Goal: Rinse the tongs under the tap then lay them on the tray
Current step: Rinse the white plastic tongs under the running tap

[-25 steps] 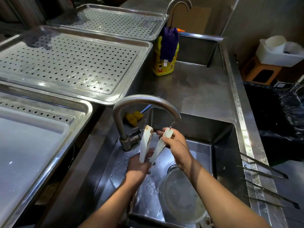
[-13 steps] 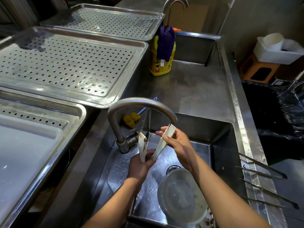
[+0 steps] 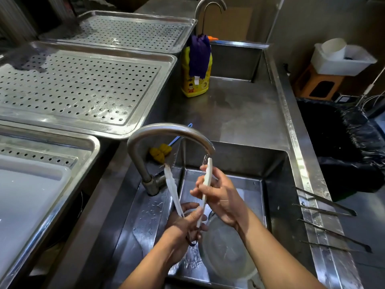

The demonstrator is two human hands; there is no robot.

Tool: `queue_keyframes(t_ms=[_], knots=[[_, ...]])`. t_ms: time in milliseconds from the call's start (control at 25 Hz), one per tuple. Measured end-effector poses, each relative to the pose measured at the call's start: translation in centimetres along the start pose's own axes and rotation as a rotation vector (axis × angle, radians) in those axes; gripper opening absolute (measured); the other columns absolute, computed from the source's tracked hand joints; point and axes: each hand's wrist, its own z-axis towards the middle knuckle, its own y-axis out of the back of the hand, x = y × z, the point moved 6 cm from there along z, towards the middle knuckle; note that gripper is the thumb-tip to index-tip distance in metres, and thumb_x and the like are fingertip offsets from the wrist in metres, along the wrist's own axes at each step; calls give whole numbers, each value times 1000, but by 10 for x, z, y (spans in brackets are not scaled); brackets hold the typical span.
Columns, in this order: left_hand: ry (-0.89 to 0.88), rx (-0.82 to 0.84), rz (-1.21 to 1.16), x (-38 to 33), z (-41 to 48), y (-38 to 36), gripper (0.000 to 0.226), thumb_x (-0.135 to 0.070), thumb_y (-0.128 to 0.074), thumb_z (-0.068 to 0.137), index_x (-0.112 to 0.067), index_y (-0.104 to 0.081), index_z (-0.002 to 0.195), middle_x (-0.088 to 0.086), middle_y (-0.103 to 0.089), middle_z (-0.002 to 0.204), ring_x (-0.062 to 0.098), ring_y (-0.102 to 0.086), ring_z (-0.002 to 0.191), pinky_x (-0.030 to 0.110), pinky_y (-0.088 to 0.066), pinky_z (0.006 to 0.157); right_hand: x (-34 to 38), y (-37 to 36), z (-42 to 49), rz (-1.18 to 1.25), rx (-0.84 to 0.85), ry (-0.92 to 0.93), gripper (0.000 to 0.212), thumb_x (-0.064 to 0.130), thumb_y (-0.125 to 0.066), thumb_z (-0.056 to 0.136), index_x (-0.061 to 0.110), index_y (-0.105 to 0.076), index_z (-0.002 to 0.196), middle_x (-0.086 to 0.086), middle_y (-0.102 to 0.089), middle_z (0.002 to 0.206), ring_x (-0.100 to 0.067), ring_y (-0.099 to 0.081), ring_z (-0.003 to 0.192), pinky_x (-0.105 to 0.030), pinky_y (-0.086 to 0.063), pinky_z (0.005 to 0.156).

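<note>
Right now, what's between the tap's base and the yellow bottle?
A yellow brush with a blue handle lies on the steel between tap base and bottle; the head view shows it.

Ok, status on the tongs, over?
Left hand grips tongs low, right hand holds one arm. Tips up under tap, over sink. Not yet on tray; nothing in the way.
</note>
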Motion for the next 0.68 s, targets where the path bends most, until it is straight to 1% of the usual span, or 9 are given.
queue_keyframes(t_ms=[80,160,200,320,400,480,520,600,680], knots=[[9,-7,24,5,0,-1,56,-42,-77,73,-5,-56,110,12,-66,69,22,-62,52,22,-38,37,2,0,0,-180,-107,-24,48,28,-74,87,0,-50,118,-9,-64,73,-24,-64,62,-42,-60,71],[38,-23,16,9,-3,-1,54,-47,-74,73,-7,-57,107,9,-62,64,20,-58,50,21,-35,36,4,-1,1,-232,-161,-18,50,46,-67,87,1,-53,106,-9,-64,70,-23,-62,59,-38,-59,64],[54,-35,-2,12,-4,-2,53,-46,-74,71,-9,-58,104,8,-60,61,19,-56,47,20,-34,34,5,-4,2,-230,-137,-12,47,44,-67,90,2,-55,106,-10,-66,73,-24,-62,61,-39,-59,65],[70,-97,-20,13,-6,0,50,-46,-76,65,-14,-62,100,3,-54,55,14,-50,41,17,-30,32,8,-10,3,-167,-39,-12,29,21,-67,92,1,-58,111,-14,-69,87,-29,-66,68,-43,-58,73],[34,-134,14,8,-1,3,44,-42,-78,70,-14,-62,100,2,-52,53,13,-47,38,17,-30,32,8,-6,10,-133,-140,-47,26,29,-63,97,4,-60,102,-14,-66,78,-26,-64,62,-42,-58,69],[-22,-179,58,2,2,6,33,-33,-77,79,-11,-58,96,4,-52,50,15,-45,37,17,-29,33,4,-3,16,-61,-257,-92,40,46,-54,99,8,-59,88,-9,-59,64,-21,-57,53,-36,-55,57],[-42,-204,67,1,2,9,28,-28,-75,83,-10,-57,94,5,-51,49,16,-44,36,17,-29,33,3,-5,20,3,-253,-108,41,47,-51,100,9,-58,86,-8,-57,62,-20,-55,51,-33,-53,55],[-71,-245,65,0,2,17,22,-22,-71,89,-7,-56,95,6,-52,49,18,-45,37,19,-29,34,2,-15,24,176,-162,-82,25,29,-48,104,7,-59,97,-8,-61,70,-19,-57,58,-33,-52,58],[-88,-272,79,0,-1,26,22,-21,-71,89,-5,-57,97,8,-52,50,19,-45,36,20,-28,33,4,-17,26,215,-134,-45,16,17,-47,103,8,-60,105,-7,-63,75,-18,-58,62,-31,-51,58]])
